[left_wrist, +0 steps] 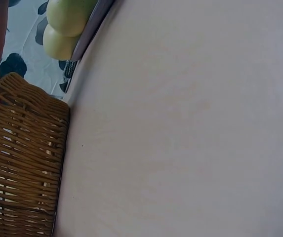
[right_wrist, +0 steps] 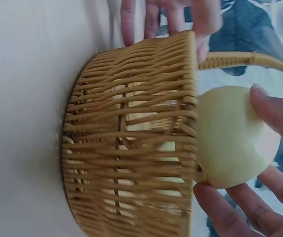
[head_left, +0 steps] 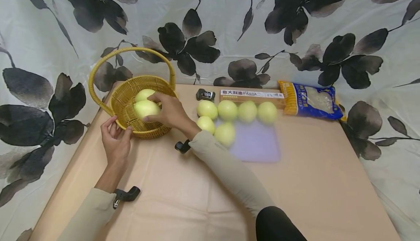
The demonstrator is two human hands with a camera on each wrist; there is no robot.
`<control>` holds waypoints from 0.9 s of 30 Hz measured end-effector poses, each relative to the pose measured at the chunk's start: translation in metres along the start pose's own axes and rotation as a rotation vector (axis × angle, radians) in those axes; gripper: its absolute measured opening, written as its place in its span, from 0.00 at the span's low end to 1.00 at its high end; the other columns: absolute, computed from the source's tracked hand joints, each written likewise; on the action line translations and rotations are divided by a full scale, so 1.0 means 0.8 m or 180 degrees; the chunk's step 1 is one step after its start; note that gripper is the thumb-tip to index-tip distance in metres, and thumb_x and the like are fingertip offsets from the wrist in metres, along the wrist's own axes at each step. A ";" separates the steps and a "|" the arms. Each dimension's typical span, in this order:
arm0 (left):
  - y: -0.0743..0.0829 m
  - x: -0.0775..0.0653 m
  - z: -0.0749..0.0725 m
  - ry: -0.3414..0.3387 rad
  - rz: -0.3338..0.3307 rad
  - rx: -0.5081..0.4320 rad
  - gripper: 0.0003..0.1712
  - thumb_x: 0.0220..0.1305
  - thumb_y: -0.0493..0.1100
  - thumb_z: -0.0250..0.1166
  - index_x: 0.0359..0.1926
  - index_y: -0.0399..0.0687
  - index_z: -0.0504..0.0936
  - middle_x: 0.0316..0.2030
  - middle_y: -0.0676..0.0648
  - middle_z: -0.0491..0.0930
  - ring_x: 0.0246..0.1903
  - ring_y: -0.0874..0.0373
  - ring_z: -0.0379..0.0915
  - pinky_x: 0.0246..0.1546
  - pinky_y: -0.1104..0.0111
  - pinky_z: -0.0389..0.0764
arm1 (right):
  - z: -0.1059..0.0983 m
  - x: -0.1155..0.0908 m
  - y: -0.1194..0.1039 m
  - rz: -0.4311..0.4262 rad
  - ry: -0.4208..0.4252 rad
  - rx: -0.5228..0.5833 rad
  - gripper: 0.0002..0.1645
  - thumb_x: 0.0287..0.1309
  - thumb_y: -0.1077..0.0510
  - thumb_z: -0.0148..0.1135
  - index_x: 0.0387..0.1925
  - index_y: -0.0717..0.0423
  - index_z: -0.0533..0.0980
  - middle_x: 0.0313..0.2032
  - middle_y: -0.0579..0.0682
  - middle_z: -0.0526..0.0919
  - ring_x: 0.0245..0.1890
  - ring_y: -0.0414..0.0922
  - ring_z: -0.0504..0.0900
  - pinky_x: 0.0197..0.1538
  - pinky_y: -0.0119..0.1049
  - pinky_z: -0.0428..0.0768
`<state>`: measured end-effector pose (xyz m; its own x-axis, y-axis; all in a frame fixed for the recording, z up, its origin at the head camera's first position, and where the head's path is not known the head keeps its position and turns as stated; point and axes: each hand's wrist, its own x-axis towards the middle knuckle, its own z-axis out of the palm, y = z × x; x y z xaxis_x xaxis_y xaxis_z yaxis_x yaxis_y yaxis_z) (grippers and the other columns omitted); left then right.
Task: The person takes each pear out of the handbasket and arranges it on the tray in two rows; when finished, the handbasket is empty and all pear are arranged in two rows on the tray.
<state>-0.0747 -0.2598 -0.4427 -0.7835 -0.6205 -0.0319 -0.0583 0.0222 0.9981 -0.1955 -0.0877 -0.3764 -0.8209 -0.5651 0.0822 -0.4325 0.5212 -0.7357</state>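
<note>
A yellow wicker basket (head_left: 122, 97) with a tall arched handle stands at the table's left. My left hand (head_left: 116, 143) grips its near-left rim, thumb and fingers at the edge. In my right hand (head_left: 170, 111) is a round yellow-green fruit (head_left: 146, 109), pinched between thumb and fingers at the basket's opening. The right wrist view shows this fruit (right_wrist: 235, 138) at rim height, partly hidden behind the wicker. Another such fruit (head_left: 143, 94) lies in the basket beyond it. In the left wrist view only the basket's side (left_wrist: 22, 158) shows closely.
Several more yellow-green fruits (head_left: 247, 112) sit on and around a pale purple board (head_left: 257, 142) at mid-table. Behind them lie a small dark packet (head_left: 205, 95), a pasta box (head_left: 252, 98) and a blue-yellow pasta bag (head_left: 311, 100). A floral cloth (head_left: 229, 33) hangs behind the table.
</note>
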 end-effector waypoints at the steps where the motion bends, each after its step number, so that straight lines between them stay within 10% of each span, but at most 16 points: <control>1: 0.000 0.000 0.000 -0.0002 0.0000 0.0020 0.36 0.74 0.34 0.64 0.75 0.63 0.62 0.83 0.52 0.59 0.80 0.52 0.61 0.66 0.80 0.76 | -0.004 -0.005 0.001 -0.0018 0.0044 0.0050 0.43 0.50 0.39 0.85 0.67 0.42 0.78 0.61 0.38 0.85 0.56 0.42 0.83 0.56 0.31 0.78; 27: -0.005 0.001 -0.004 -0.0131 -0.0002 -0.0248 0.37 0.73 0.33 0.65 0.75 0.60 0.63 0.83 0.51 0.60 0.79 0.51 0.61 0.62 0.83 0.77 | -0.106 -0.148 0.074 0.0013 0.0786 0.1334 0.39 0.47 0.60 0.88 0.62 0.50 0.81 0.62 0.49 0.84 0.59 0.51 0.86 0.59 0.42 0.89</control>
<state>-0.0732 -0.2634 -0.4462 -0.8085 -0.5876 -0.0331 -0.0116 -0.0403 0.9991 -0.1554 0.0640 -0.3727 -0.9082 -0.3686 0.1984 -0.2832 0.1920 -0.9396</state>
